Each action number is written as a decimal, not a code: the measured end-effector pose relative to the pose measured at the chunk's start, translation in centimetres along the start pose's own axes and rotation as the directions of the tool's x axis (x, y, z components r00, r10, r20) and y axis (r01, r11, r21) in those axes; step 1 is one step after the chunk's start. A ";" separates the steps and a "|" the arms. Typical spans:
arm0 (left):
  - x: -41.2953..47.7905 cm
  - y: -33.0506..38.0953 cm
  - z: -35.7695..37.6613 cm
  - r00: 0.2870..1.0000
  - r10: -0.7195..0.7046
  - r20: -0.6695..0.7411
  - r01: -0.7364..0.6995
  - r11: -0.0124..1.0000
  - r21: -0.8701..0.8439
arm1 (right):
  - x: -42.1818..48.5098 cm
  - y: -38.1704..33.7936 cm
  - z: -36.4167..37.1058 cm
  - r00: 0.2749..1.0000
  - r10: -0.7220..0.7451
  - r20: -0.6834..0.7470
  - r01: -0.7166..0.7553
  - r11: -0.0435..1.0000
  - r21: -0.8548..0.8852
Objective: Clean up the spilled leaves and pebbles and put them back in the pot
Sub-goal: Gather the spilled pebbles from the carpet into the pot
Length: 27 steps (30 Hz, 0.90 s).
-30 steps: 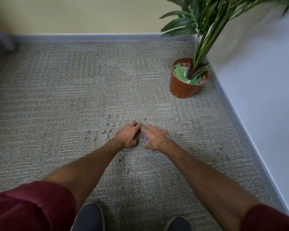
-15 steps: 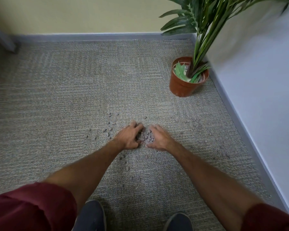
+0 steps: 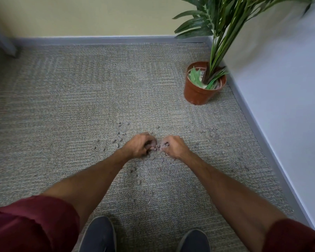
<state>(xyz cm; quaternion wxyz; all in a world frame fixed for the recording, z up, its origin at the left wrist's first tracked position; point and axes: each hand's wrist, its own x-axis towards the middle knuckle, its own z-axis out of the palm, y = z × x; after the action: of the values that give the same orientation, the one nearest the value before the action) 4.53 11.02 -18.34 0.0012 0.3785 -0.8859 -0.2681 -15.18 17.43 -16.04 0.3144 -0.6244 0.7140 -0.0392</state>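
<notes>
Head view shows us mid-gather: our left hand (image 3: pixel 137 145) and right hand (image 3: pixel 175 146) curl round a heap of pebbles (image 3: pixel 156 147) on the carpet (image 3: pixel 62 106), well apart from the pot (image 3: pixel 196 95), so next, we judge, comes a careful cupped lift.

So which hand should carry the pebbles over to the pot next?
Probably the right hand. Both hands curl around the pebbles, but the pot stands ahead on the right, by the wall, so the right hand has the shorter path. The left hand would reach across.
</notes>
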 end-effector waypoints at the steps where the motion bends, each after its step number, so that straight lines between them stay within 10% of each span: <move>1: 0.0 0.1 -0.1 1.000 -0.001 -0.007 0.001 1.000 -0.008 | 0.0 0.2 -0.2 1.000 0.004 -0.008 -0.003 1.000 0.029; 9: 0.4 0.9 -2.2 0.998 -0.043 -0.042 0.040 0.996 -0.079 | 0.6 0.7 -2.1 0.950 0.298 0.097 -0.286 0.701 0.653; 27: 18.8 12.2 -15.0 0.956 0.096 -0.279 -0.122 0.989 -0.079 | 11.3 7.5 -22.6 0.827 0.519 -0.218 -0.104 0.522 0.846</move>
<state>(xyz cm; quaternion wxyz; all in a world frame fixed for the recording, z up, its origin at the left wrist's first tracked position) -13.96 -1.75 -3.52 0.1566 0.3621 -0.8830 -0.2545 -33.19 1.11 -5.81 0.3907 -0.2423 0.7709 -0.4408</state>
